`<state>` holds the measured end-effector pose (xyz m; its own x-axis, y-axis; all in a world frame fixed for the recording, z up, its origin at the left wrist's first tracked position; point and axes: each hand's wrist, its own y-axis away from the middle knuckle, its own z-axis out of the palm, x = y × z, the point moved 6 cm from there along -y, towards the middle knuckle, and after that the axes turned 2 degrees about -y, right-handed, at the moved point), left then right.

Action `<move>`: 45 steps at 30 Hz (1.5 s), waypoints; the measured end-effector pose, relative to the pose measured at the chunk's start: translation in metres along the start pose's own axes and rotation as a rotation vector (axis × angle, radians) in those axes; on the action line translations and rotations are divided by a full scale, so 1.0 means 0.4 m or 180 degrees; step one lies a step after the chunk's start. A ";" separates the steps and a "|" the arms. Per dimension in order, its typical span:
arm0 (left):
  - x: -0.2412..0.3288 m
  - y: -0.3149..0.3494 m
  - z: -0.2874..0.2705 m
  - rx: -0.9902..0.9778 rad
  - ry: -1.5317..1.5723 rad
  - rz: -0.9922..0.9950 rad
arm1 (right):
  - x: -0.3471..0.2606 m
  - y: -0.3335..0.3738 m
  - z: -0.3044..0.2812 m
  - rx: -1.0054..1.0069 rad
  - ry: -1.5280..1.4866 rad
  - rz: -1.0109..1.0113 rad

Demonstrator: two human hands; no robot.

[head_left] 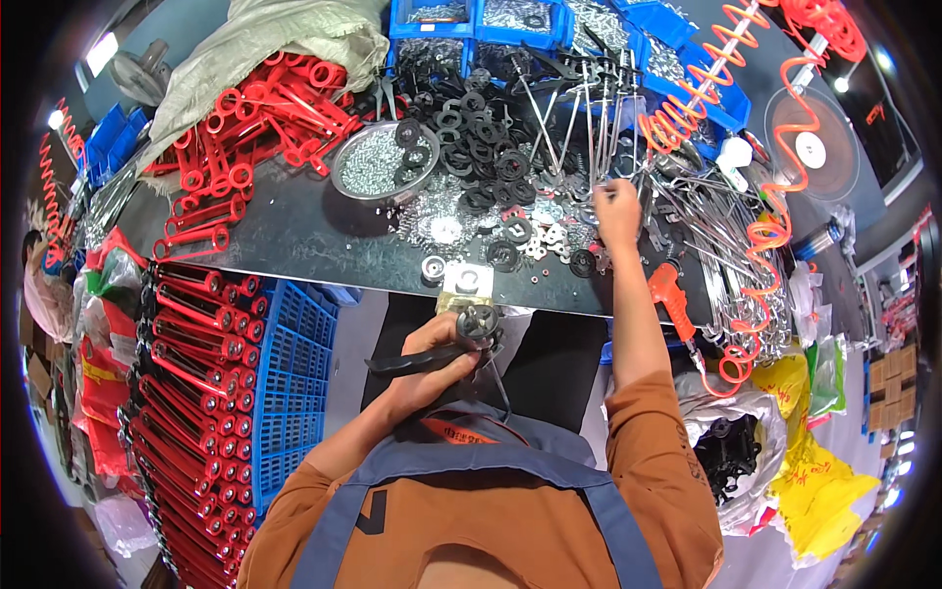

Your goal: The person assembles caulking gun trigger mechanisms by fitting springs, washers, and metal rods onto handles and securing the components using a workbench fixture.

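Note:
My left hand (pixel 427 365) grips a black-handled metal part (pixel 444 351) with a round head, held close to my chest below the bench's front edge. A small metal jig (pixel 467 285) sits at that edge just above it. My right hand (pixel 618 211) is stretched out over the dark workbench (pixel 294 236), its fingers pinched at the thin metal rods (pixel 589 128) among loose washers and nuts (pixel 530 236). I cannot tell whether it holds a piece. Black rubber rings (pixel 481 128) lie heaped just left of that hand.
Red tube handles (pixel 265 118) pile at the bench's left, more stacked in a blue crate (pixel 294 393) beside me. A round metal bowl (pixel 383 162) holds screws. Blue bins (pixel 510 20) line the back. An orange coiled air hose (pixel 765 236) hangs at right above an orange air tool (pixel 672 294).

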<state>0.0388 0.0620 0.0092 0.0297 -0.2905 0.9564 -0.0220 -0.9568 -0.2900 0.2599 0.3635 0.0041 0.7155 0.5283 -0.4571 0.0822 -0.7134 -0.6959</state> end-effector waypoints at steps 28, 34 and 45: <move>0.009 -0.050 0.028 -0.0379 -0.1372 0.1191 | -0.381 0.628 -0.074 -0.2590 -0.3457 0.1809; -0.045 -0.063 0.051 -0.0675 -0.1099 0.0854 | -0.299 0.713 -0.070 -0.1677 -0.2595 0.1394; -0.105 -0.097 -0.161 0.0711 0.1865 -0.0370 | -0.211 -0.125 0.058 0.0258 -0.1750 0.0647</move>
<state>-0.0259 0.1120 -0.0174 -0.5336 -0.1901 0.8241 0.1591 -0.9796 -0.1229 0.1796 0.3651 0.0645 0.2449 0.5611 -0.7907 -0.0877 -0.7993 -0.5945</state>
